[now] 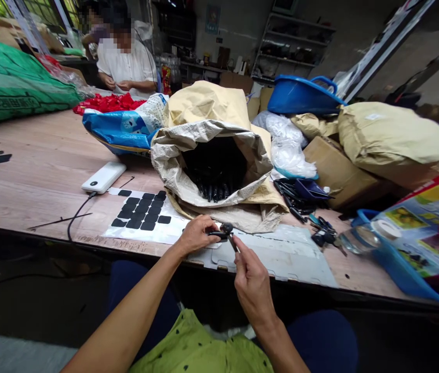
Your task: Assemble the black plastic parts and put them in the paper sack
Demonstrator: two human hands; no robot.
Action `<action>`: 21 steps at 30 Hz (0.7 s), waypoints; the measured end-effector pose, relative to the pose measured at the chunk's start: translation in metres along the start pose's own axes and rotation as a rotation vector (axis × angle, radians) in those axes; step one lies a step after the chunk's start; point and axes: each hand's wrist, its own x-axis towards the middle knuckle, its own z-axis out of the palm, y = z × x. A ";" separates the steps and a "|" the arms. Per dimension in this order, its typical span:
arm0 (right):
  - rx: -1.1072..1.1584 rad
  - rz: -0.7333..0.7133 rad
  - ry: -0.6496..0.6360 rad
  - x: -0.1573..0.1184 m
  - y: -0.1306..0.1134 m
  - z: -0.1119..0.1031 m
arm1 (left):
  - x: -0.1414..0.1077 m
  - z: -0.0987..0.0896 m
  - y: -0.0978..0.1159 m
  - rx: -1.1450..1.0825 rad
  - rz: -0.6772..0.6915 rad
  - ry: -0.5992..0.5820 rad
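My left hand point(196, 235) is closed on a slim black part point(218, 234) just above the table's front edge. In my right hand point(252, 274), a thin dark rod point(234, 243) is pinched, its upper end meeting a dark rounded head beside the black part. Whether the rod and the head are one piece, I cannot tell. Right behind my hands lies an open woven sack point(165, 155), its mouth facing me, with many black pieces inside. Left of it, rows of black rounded-square pads point(141, 210) stick to a white sheet point(172, 228).
A white power bank point(103, 176) with a black cable lies on the left. To the right are black parts point(297, 194), keys point(325, 233), a clear bottle point(359, 239) and a blue basin point(394, 274). Across the table sits a person in white point(128, 65), near red material point(106, 103).
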 end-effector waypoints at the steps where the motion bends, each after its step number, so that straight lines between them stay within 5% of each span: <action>1: 0.003 -0.005 0.024 0.001 0.000 -0.002 | 0.000 0.000 0.000 0.005 -0.002 -0.002; 8: -0.043 0.007 -0.009 0.001 0.009 -0.002 | -0.001 0.001 0.000 0.029 -0.022 0.016; 12: -0.098 0.021 0.093 0.015 0.020 -0.010 | -0.001 0.000 0.003 0.061 -0.007 0.002; 21: -0.723 0.061 0.094 0.046 0.060 -0.020 | 0.000 0.000 0.007 0.112 -0.008 -0.019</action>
